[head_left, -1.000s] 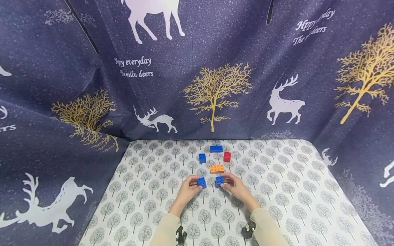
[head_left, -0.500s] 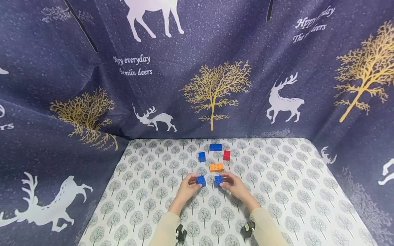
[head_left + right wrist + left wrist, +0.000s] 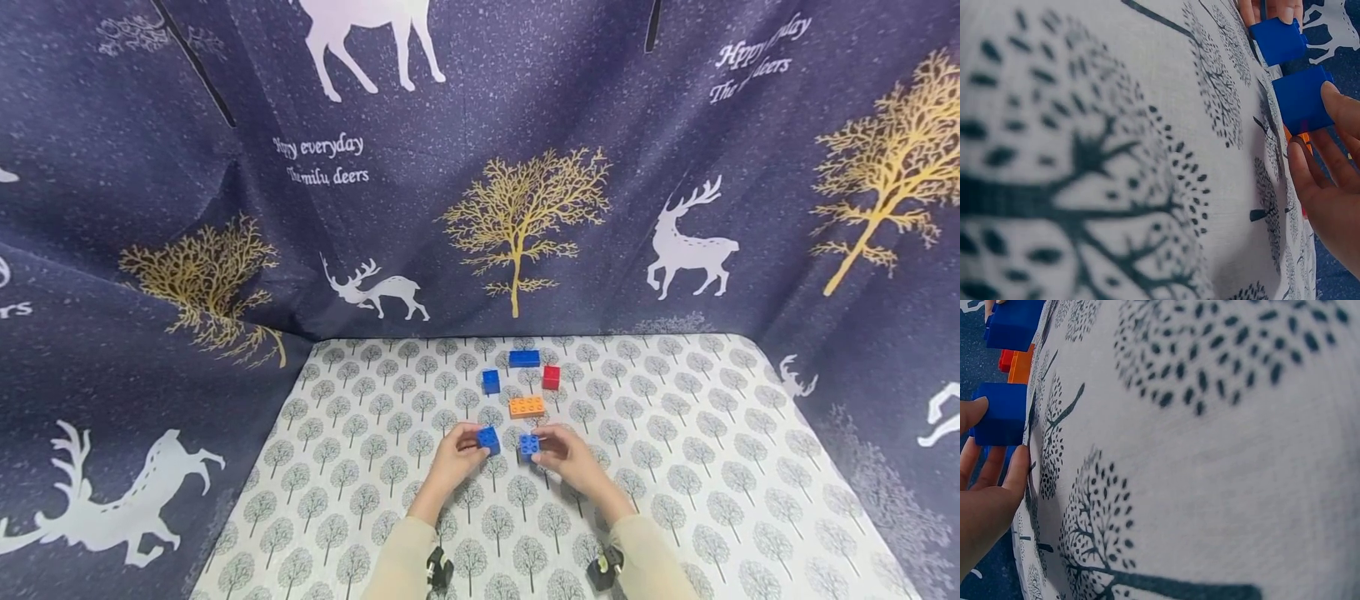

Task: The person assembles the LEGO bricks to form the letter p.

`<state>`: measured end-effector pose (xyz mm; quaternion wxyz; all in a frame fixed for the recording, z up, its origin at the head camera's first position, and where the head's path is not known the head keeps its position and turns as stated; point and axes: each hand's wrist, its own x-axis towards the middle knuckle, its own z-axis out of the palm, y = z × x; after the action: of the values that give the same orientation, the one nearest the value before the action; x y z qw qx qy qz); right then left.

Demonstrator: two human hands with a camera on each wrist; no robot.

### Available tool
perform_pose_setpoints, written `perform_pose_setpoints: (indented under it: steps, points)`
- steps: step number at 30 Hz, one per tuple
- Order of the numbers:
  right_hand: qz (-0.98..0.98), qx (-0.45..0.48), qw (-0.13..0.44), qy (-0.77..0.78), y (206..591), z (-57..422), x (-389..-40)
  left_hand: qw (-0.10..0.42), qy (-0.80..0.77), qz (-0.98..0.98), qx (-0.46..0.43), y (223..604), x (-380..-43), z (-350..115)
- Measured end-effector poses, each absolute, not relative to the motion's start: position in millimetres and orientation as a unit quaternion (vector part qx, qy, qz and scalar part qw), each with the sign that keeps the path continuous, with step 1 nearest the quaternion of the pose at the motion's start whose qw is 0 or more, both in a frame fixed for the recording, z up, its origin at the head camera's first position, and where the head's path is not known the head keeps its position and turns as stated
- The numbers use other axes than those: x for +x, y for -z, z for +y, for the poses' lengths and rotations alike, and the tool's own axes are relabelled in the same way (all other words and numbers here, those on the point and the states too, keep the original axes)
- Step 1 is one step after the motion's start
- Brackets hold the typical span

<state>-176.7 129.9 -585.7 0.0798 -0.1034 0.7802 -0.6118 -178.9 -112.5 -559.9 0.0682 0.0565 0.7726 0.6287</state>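
Observation:
My left hand [image 3: 454, 460] pinches a square blue toy building brick [image 3: 488, 440] with studs on top, thumb on the near side and fingers on the far side. Opposite it, my right hand [image 3: 576, 463] pinches a second square blue brick [image 3: 528, 447] the same way. A small gap separates the two bricks, both low over the patterned cloth. In the left wrist view the thumb presses one face of the left brick [image 3: 1001, 414]. The right wrist view shows the thumb against a side of the right brick [image 3: 1302, 101].
Just beyond the hands lies an orange eight-stud brick [image 3: 527, 407]. Farther back are a small blue brick [image 3: 491, 382], a small red brick [image 3: 551, 377] and a longer blue brick [image 3: 524, 358]. A dark deer-print curtain [image 3: 420, 217] rises behind the tree-print tablecloth [image 3: 360, 500].
The right hand's blue brick has shifted slightly left and toward the person, tilting its studded top more into view. The left hand stays nearly still. The head view has moved a little.

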Motion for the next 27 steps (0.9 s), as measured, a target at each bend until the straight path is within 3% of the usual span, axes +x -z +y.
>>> perform_pose_setpoints:
  steps: [27]
  points:
    - [0.8,-0.095,0.07,0.588,592,128,-174,0.082,-0.65,0.75,0.091,539,-175,-107]
